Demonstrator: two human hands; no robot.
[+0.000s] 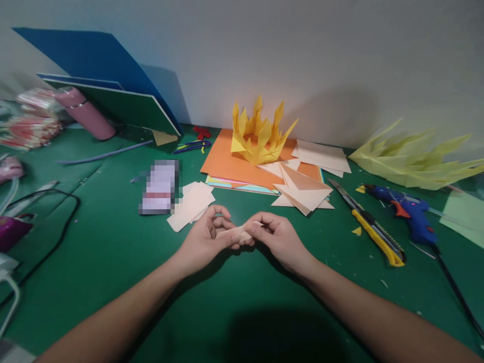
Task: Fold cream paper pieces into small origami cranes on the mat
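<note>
Between my two hands is a small folded piece of peach paper [245,231], held just above the green table. My left hand [206,237] pinches its left end between thumb and fingers. At the right end, my right hand [278,236] grips it with the thumb on top. Fingers cover part of the paper, so its full shape is hidden. Beside my left hand lies a loose stack of peach paper pieces [191,204]. Beyond my right hand, folded peach paper shapes [302,189] rest partly on a pile of coloured sheets, topped by an orange sheet [217,159].
A yellow folded-paper crown [259,138] stands on the orange sheet. To the right lie a yellow utility knife [372,229], blade out, a blue glue gun [412,209] with its cord, and a pale yellow spiky paper piece [412,161]. A phone [161,186] and pink bottle [86,113] are left.
</note>
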